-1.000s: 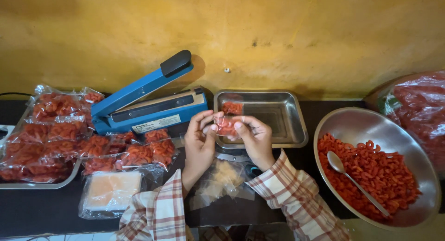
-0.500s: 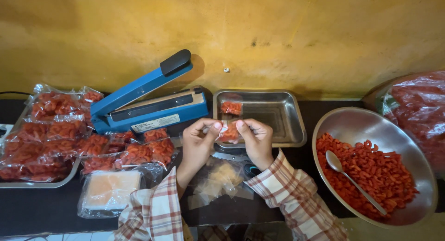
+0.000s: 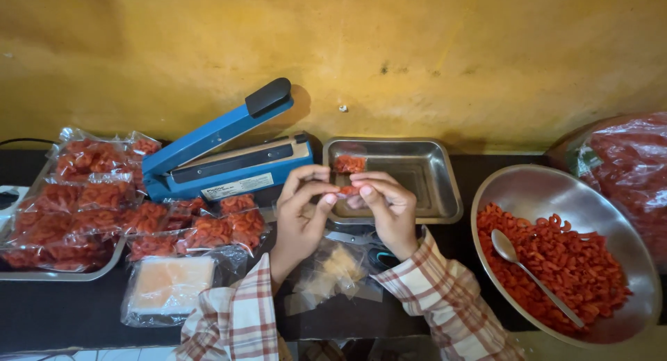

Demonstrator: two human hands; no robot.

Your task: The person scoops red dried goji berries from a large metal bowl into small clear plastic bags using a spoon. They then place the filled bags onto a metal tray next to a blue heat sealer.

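Three metal containers stand on the dark bench (image 3: 62, 312). At the far right, a round steel bowl (image 3: 590, 194) holds a heap of red curled snack pieces (image 3: 556, 264) with a spoon (image 3: 535, 276) lying across them, handle toward the near rim. Against the yellow wall, a rectangular steel tray (image 3: 431, 173) holds one small clear packet of the red pieces (image 3: 349, 163) at its left end and is otherwise bare metal. At the left, a flat tray (image 3: 62, 274) is piled with sealed packets of the same red snack (image 3: 83, 194), and more packets (image 3: 208, 229) spill onto the bench beside it. A blue heat sealer (image 3: 222, 159) sits behind them with its arm raised. A large clear bag of red pieces (image 3: 625, 173) rests at the right edge.

Both hands meet over the near edge of the rectangular tray. The left hand (image 3: 302, 218) and the right hand (image 3: 389, 208) each have fingers curled, thumb and fingertips pinched together on a small red-filled packet (image 3: 349, 191) held between them above the bench.
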